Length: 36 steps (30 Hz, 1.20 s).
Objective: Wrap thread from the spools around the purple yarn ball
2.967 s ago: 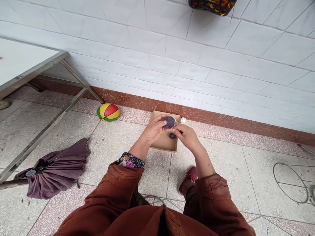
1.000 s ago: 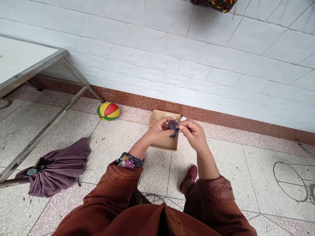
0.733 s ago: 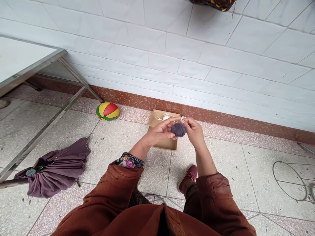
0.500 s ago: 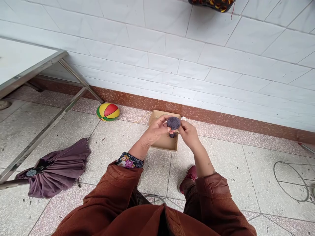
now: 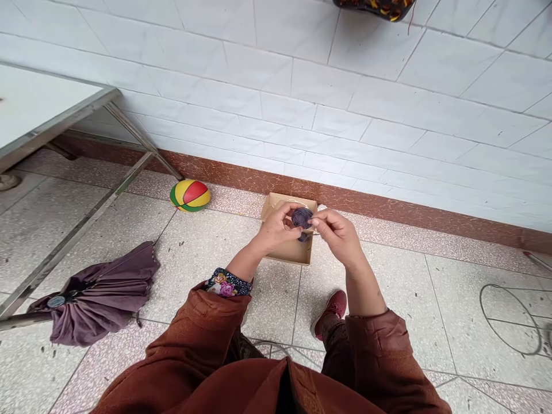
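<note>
A small ball of dark purple-grey yarn (image 5: 301,217) is held up in front of me. My left hand (image 5: 278,225) grips it from the left, thumb below and fingers above. At the ball's right side, my right hand (image 5: 338,230) has thumb and forefinger pinched together, apparently on a strand of the same yarn; a short dark length shows just under these fingertips. Beneath both hands an open cardboard box (image 5: 287,253) lies on the floor, with another dark yarn bundle (image 5: 303,237) partly showing below the held ball. Something white (image 5: 321,207) peeks out behind my right hand.
A colourful ball (image 5: 190,195) rests near the wall, by the leg of a metal-framed table (image 5: 92,100). A folded purple umbrella (image 5: 107,296) lies at left. On the right floor stands a wire ring frame (image 5: 511,319). A dark patterned object (image 5: 379,7) hangs at the top.
My right hand has shifted slightly right and turned, its fingertips now at the ball's near right face. The yarn ball has rotated in my left hand, and a short strand shows.
</note>
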Available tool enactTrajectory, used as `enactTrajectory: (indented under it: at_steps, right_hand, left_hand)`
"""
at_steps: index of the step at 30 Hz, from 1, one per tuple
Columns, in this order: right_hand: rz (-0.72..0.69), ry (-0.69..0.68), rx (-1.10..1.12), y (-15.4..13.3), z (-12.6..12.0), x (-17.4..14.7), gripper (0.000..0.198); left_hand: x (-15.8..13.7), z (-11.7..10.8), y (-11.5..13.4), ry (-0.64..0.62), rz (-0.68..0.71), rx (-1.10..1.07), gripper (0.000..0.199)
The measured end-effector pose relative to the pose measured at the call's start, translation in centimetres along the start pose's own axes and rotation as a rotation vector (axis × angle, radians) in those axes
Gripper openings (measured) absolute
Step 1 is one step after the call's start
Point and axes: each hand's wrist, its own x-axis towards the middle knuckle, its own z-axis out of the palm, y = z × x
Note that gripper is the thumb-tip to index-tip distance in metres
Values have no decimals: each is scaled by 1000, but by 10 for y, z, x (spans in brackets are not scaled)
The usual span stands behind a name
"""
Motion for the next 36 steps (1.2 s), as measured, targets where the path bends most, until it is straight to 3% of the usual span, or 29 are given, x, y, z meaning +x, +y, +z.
enactTrajectory:
  at_steps: [3,5,7,10,13,16,19,21,23,26,28,30,32,36]
  right_hand:
    - [55,208,12,11,0,4,28]
    - [110,250,10,23,2,5,28]
    - [163,225,0,35,5,5,29]
    - [166,133,-66,45,11,4,28]
    - [109,32,-154,43,16,1,24]
    - [40,-134,-139,29,17,-1,21]
    - [-4,-221,-33,12,11,-2,21]
    - [-7,-135,18,5,6,-1,24]
    - [18,0,31,5,2,0,28]
    - [87,140,8,16,1,3,29]
    - [125,147,-12,27,4,5,27]
    - [153,87,-51,36,8,5,25]
    - [153,-10,-109,39,12,4,23]
    - [57,-282,-106,23,14,0,28]
  left_hand:
    - [-4,3,4,-209,-19,-181,54]
    - [-6,7,6,-297,-25,-331,62]
    - [-6,10,7,-307,-37,-445,70]
    - [-4,11,8,-223,-79,-542,63]
    - [0,8,6,-56,-119,-547,51]
    - [4,4,2,132,-151,-396,47]
    - [5,2,-1,205,-155,-126,46]
    - [3,2,0,132,-137,-4,49]
    - [0,4,3,-18,-125,-11,56]
    - [-6,7,8,-253,-119,-223,72]
    - [-7,8,9,-309,-99,-380,77]
    - [-5,8,8,-248,-73,-469,73]
    - [-1,5,5,-100,-57,-476,63]
    - [6,-1,-2,175,-77,-241,49]
